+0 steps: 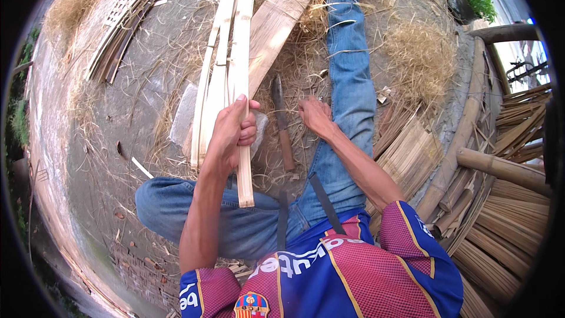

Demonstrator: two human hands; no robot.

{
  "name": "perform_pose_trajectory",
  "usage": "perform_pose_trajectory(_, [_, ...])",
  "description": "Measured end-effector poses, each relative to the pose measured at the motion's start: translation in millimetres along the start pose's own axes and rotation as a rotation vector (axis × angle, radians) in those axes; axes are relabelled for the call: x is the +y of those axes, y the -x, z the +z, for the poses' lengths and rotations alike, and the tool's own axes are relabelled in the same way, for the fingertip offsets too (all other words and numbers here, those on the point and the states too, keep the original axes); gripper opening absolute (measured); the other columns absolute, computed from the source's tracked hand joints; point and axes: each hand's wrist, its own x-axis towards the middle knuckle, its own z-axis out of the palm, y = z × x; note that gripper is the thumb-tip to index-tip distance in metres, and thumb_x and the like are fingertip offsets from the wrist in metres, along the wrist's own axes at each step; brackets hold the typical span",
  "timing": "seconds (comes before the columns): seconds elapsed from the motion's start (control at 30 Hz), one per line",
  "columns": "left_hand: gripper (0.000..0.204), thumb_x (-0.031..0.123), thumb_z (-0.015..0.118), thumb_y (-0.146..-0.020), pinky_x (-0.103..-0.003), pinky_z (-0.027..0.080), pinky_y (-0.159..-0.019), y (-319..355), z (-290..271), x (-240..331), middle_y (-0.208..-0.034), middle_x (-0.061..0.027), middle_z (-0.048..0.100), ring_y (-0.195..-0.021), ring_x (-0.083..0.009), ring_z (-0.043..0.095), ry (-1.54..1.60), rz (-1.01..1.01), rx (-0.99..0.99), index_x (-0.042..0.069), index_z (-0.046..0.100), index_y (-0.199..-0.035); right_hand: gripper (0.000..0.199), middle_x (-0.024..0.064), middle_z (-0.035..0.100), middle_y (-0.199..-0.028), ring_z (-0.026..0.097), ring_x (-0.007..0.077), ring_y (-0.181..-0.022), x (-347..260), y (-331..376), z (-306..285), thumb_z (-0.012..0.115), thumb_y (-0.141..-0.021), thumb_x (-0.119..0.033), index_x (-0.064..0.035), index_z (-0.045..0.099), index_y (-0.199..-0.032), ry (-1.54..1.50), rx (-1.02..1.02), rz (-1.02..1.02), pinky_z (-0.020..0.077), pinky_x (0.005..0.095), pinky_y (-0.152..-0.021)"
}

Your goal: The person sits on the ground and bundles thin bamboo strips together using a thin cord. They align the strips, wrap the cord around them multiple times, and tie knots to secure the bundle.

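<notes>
My left hand (235, 128) is closed around a pale bamboo strip (245, 179), whose near end sticks out below my fist toward my lap. More long pale strips (207, 100) lie beside it, slanting away from me. My right hand (316, 115) rests low by the inner side of my outstretched leg, its fingers curled; what they hold, if anything, is hidden. Between my hands a knife (284, 135) with a wooden handle lies on the ground, its dark blade pointing away. A wide wooden plank (282, 17) stretches off past the strips.
Under the strips sits a grey stone block (183, 115). Curly shavings (421, 62) cover much of the ground. Bundled split strips lie at my right (412, 150) and far left (126, 29). A bamboo rail (500, 169) and a potted plant (471, 3) stand at the right.
</notes>
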Motion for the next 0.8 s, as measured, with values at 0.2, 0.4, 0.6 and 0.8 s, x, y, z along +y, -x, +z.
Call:
perform_pose_trajectory(0.2, [0.031, 0.033, 0.047, -0.109, -0.018, 0.024, -0.040, 1.4, -2.8, -0.6, -0.065, 0.0071, 0.033, -0.048, -0.0014, 0.030, 0.000, 0.007, 0.009, 0.003, 0.056, -0.109, 0.016, 0.0200, 0.065, -0.080, 0.066, 0.0414, -0.082, -1.8, -18.4, -25.6, 0.059, -0.092, -0.017, -0.0022, 0.065, -0.091, -0.234, -0.087, 0.067, 0.0498, 0.0528, -0.077])
perform_pose_trajectory(0.4, [0.032, 0.033, 0.048, -0.109, -0.018, 0.023, -0.040, 6.1, -3.3, 3.0, -0.064, 0.0074, 0.033, -0.047, -0.0012, 0.029, 0.025, -0.001, -0.005, 0.003, 0.057, -0.110, 0.016, 0.0132, 0.067, -0.076, 0.067, 0.0328, -0.070, -10.8, -39.5, -57.7, 0.061, -0.097, -0.015, 0.0014, 0.059, -0.096, -0.363, 0.355, -0.118, 0.0534, 0.0413, -0.067])
perform_pose_trajectory(0.6, [0.033, 0.035, 0.047, -0.109, -0.019, 0.023, -0.040, 9.4, -6.7, 6.6, -0.064, 0.0074, 0.033, -0.047, -0.0014, 0.028, 0.010, 0.001, -0.008, 0.003, 0.057, -0.110, 0.019, 0.0041, 0.063, -0.075, 0.053, 0.0068, -0.051, -39.3, -26.1, -55.4, 0.060, -0.102, -0.022, -0.0043, 0.055, -0.105, -1.150, -0.084, 0.438, 0.0455, 0.0241, -0.046])
perform_pose_trajectory(0.8, [0.030, 0.035, 0.047, -0.109, -0.018, 0.022, -0.039, 0.5, -9.2, -9.8, -0.063, 0.0069, 0.034, -0.047, -0.0018, 0.029, -0.047, 0.012, 0.001, 0.006, 0.055, -0.110, 0.021, 0.0032, 0.061, -0.071, 0.050, 0.0059, -0.050, -87.1, -39.6, -52.3, 0.064, -0.100, -0.021, -0.0021, 0.054, -0.104, -1.318, -0.279, 0.579, 0.0427, 0.0229, -0.045])
